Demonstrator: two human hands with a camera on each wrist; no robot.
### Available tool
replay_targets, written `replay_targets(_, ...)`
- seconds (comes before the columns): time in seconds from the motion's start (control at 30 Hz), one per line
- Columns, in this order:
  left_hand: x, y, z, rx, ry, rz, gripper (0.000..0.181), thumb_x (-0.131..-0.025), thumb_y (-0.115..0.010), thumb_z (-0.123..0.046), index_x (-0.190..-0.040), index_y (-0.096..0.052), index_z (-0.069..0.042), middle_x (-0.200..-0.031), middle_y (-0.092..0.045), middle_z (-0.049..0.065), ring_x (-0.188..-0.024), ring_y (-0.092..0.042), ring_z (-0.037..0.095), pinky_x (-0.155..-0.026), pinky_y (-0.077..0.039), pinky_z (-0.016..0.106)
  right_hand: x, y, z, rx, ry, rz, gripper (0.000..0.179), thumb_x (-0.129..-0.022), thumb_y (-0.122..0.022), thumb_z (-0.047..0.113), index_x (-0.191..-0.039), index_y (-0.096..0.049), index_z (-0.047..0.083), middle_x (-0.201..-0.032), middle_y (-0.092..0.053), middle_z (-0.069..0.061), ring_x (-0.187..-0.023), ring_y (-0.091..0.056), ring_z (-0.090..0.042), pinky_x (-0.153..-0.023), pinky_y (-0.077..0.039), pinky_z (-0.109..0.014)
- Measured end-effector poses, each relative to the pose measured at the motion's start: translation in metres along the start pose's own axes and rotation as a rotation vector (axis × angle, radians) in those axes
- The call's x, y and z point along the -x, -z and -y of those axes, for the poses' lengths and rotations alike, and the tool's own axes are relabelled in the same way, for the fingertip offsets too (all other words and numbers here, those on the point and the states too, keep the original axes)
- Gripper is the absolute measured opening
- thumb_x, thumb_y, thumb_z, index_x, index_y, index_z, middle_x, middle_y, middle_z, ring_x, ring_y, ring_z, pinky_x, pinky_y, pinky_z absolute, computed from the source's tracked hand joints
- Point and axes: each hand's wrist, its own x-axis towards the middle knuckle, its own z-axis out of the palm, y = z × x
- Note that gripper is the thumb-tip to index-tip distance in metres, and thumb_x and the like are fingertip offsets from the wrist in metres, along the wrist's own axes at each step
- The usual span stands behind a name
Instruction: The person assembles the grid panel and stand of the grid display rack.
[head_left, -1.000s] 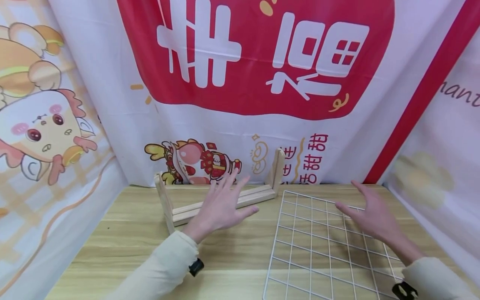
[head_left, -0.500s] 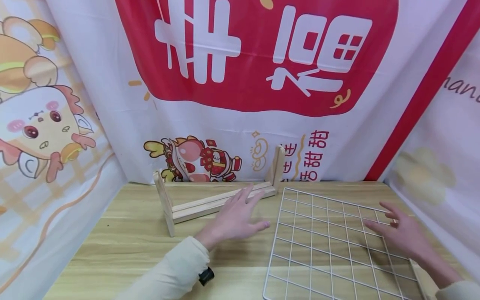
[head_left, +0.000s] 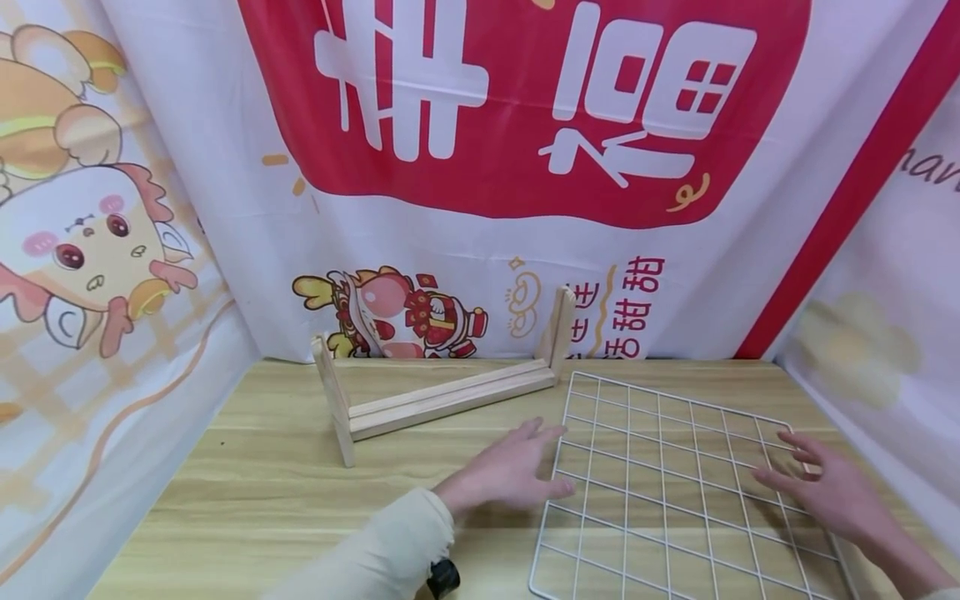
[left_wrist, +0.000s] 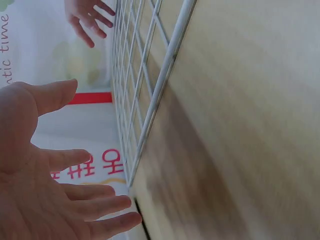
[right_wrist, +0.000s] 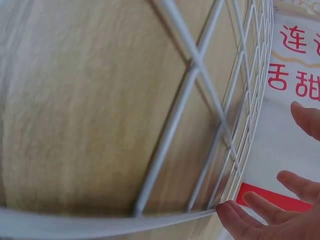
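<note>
Likely step, reaching: left grip (head_left: 513,473) at the wire grid's (head_left: 664,503) nine o'clock, right grip (head_left: 832,492) at three, both loosely spread, holding nothing; next calls for pinching edges.

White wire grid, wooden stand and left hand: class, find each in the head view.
White wire grid (head_left: 664,502), head view: a wire crossing near its middle.
Wooden stand (head_left: 453,403), head view: its long front bar.
Left hand (head_left: 508,472), head view: back of the hand.

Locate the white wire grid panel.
Lower right of head view: the panel lies on wood-grain tabletop, between left hand and right hand, right of the pale wooden stand.
</note>
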Motion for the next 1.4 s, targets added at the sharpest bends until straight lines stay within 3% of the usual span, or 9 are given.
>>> replay_targets(0.2,-0.004,-0.008,-0.005,-0.002,-0.055,0.037,0.080,-0.098,-0.070,-0.053,-0.164,-0.040,-0.019,-0.170,-0.042,0.013,-0.157,-0.041,0.031,-0.131,-0.037,0.052,0.002,0.001,-0.012,-0.004,-0.042,0.034,0.095,-0.101,-0.070,0.048,-0.161,-0.026,-0.010,-0.150,-0.032,-0.054,-0.132,-0.042,-0.074,-0.093,-0.050,-0.078)
replay_targets(0.33,-0.006,-0.012,-0.006,0.046,-0.050,0.066,0.080,-0.097,-0.072,-0.052,-0.162,-0.043,-0.014,-0.166,-0.048,0.011,-0.154,-0.045,0.029,-0.130,-0.039,0.047,0.003,0.001,-0.017,-0.017,-0.063,0.052,0.094,-0.101,-0.071,0.047,-0.161,-0.025,-0.009,-0.150,-0.031,-0.055,-0.130,-0.041,-0.075,-0.092,-0.051,-0.075)
replay_targets(0.6,-0.007,-0.016,-0.004,0.102,-0.063,0.117,0.071,-0.097,-0.074,-0.050,-0.157,-0.051,-0.018,-0.159,-0.057,0.000,-0.150,-0.050,0.024,-0.127,-0.042,0.045,0.000,0.002,-0.020,-0.034,-0.054,0.056,0.092,-0.100,-0.074,0.043,-0.159,-0.028,-0.012,-0.148,-0.034,-0.055,-0.129,-0.044,-0.074,-0.090,-0.057,-0.066)
replay_targets(0.73,-0.006,-0.017,-0.005,0.083,-0.049,0.129,0.068,-0.094,-0.076,-0.053,-0.153,-0.056,-0.024,-0.162,-0.053,0.001,-0.154,-0.045,0.027,-0.130,-0.037,0.050,-0.005,0.002,-0.019,-0.026,-0.054,0.054,0.092,-0.098,-0.076,0.042,-0.157,-0.031,-0.013,-0.145,-0.038,-0.056,-0.127,-0.048,-0.073,-0.086,-0.061,-0.060)
replay_targets(0.9,0.000,-0.019,-0.005,0.102,-0.018,0.139,0.065,-0.091,-0.079,-0.054,-0.148,-0.061,-0.030,-0.167,-0.043,0.013,-0.155,-0.039,0.036,-0.129,-0.036,0.057,-0.009,0.003,-0.017,-0.034,-0.102,0.091,0.093,-0.097,-0.077,0.044,-0.158,-0.032,-0.010,-0.145,-0.042,-0.052,-0.128,-0.050,-0.070,-0.089,-0.058,-0.066)
replay_targets(1.1,0.001,-0.023,-0.005,0.203,-0.001,0.133,0.063,-0.088,-0.085,-0.045,-0.145,-0.065,-0.027,-0.172,-0.031,0.022,-0.160,-0.026,0.041,-0.130,-0.031,0.065,-0.012,0.000,-0.021,-0.033,-0.127,0.105,0.088,-0.095,-0.079,0.043,-0.155,-0.040,-0.009,-0.143,-0.045,-0.049,-0.132,-0.048,-0.069,-0.092,-0.057,-0.066)
replay_targets(1.2,0.001,-0.026,-0.006,0.268,0.027,0.112,0.062,-0.087,-0.087,-0.041,-0.143,-0.066,-0.027,-0.173,-0.028,0.023,-0.161,-0.025,0.042,-0.129,-0.030,0.068,-0.013,-0.002,-0.025,-0.062,-0.154,0.092,0.093,-0.094,-0.081,0.041,-0.156,-0.035,-0.011,-0.144,-0.042,-0.051,-0.131,-0.048,-0.069,-0.092,-0.058,-0.064)
replay_targets(1.3,0.000,-0.026,-0.005,0.343,0.051,0.089,0.061,-0.085,-0.088,-0.037,-0.141,-0.068,-0.025,-0.174,-0.026,0.023,-0.161,-0.024,0.044,-0.129,-0.026,0.070,-0.013,-0.002,-0.026,-0.086,-0.182,0.078,0.101,-0.093,-0.082,0.038,-0.156,-0.025,-0.017,-0.142,-0.044,-0.053,-0.124,-0.056,-0.064,-0.086,-0.062,-0.048)
replay_targets(1.4,0.001,-0.026,-0.004,0.408,0.072,0.072,0.059,-0.084,-0.090,-0.034,-0.139,-0.070,-0.026,-0.174,-0.026,0.021,-0.161,-0.024,0.046,-0.129,-0.023,0.072,-0.013,0.000,-0.026,-0.082,-0.191,0.076,0.104,-0.093,-0.082,0.036,-0.154,-0.021,-0.023,-0.139,-0.047,-0.053,-0.116,-0.062,-0.054,-0.077,-0.054,-0.027)
